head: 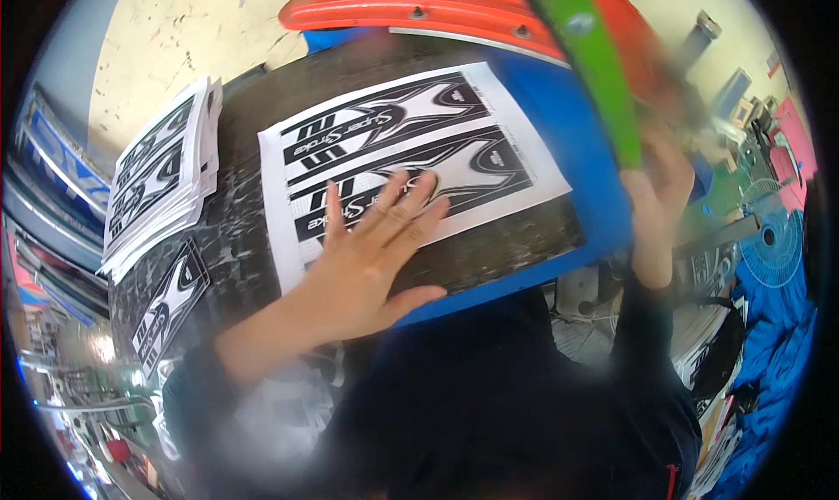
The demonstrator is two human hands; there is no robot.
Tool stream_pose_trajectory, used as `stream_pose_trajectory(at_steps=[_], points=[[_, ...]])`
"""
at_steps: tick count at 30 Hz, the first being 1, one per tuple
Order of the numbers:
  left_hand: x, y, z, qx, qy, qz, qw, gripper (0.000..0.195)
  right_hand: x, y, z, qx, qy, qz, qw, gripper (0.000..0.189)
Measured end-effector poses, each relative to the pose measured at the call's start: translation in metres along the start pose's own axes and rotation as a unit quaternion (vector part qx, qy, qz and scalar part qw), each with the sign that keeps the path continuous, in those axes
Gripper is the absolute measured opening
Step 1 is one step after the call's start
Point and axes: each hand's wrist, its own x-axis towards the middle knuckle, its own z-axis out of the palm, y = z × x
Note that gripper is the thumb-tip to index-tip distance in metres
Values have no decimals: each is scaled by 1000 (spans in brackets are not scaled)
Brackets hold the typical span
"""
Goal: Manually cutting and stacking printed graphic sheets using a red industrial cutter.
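Note:
My left hand (373, 251) lies palm down with spread fingers on a white sheet (505, 205) printed with two black-and-white patterned panels that bear writing. The sheet rests on a dark, scuffed board (485, 257) over a blue bed (505, 290). Off to the right, my right hand (655, 192) is raised and closed around the lower end of a green bar (606, 74). Motion blur softens that hand, and its far fingers are partly hidden. The bar crosses in front of an orange machine head (406, 2) with bolts along its lower edge.
On the board's left side stands a stack of similar printed sheets (164, 172), with one cut-out printed panel (174, 303) nearer me. A blue fan (768, 234) and blue fabric (780, 316) are at right. Framed panels (59, 152) lean at far left.

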Motion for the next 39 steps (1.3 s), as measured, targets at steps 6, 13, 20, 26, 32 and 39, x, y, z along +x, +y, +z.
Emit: stream_pose_trajectory(at_steps=[6, 13, 20, 26, 32, 39], points=[[-57, -53, -54, 85, -37, -229, 969, 79, 10, -2, 14, -133, -100, -119, 979, 55], [-75, -81, -39, 6, -47, -236, 971, 84, 16, -6, 49, -135, -194, -207, 949, 57], [-83, -92, -32, -68, 59, -192, 977, 115, 7, -7, 79, -105, -259, -232, 932, 57], [-87, -91, -30, -65, 62, -170, 981, 119, 4, -11, 92, -95, -280, -238, 925, 56], [-86, -93, -28, -69, 68, -174, 980, 114, 3, -8, 96, -99, -284, -229, 926, 56], [-86, -92, -28, -62, 65, -173, 981, 111, 3, -9, 95, -101, -309, -208, 922, 55]])
